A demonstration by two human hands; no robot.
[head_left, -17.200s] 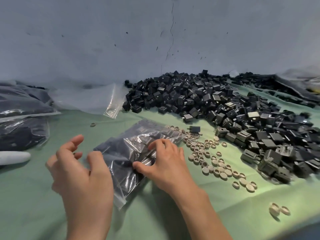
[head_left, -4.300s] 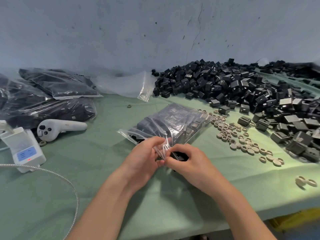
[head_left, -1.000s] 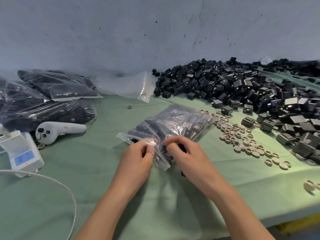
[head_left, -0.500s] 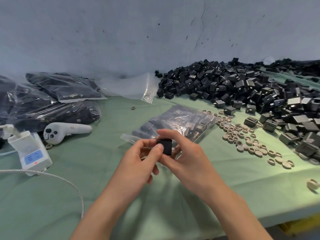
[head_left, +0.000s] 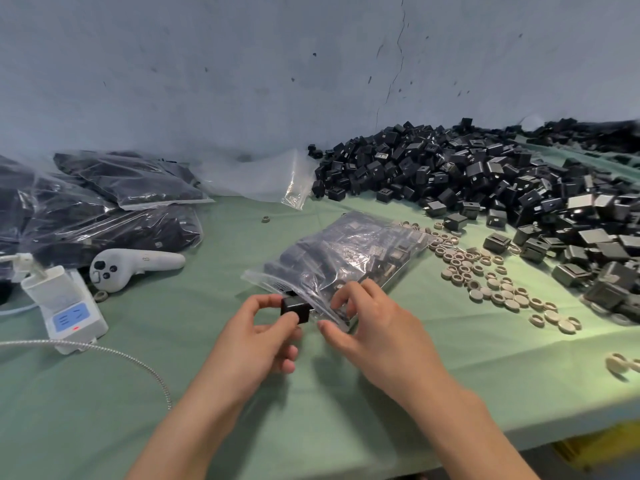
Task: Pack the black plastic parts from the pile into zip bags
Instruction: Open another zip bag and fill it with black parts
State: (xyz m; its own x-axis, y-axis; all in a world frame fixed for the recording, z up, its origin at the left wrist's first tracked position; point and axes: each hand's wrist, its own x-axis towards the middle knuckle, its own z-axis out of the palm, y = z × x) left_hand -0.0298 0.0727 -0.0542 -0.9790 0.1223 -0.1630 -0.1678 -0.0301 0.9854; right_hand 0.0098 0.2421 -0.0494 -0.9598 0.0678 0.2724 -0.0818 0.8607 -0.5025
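A second ago both hands were pinching the mouth of the zip bag (head_left: 349,258) with no loose piece in sight. Now the left hand (head_left: 263,327) pinches a single black part (head_left: 295,309) between thumb and forefinger right at that mouth, while the right hand (head_left: 374,323) has gone from sharing the part to gripping the bag's near lip. That suggests the bag is not yet sealed and one more piece is going in first. The part is a small, matte, boxy block, its far edge touching the plastic. The bag is clear and crinkled, already packed with dark parts, and lies flat on the green worktop (head_left: 242,410). The pile (head_left: 485,188) spreads beyond the bag and to its right, and filled bags (head_left: 114,216) lie well to its left.
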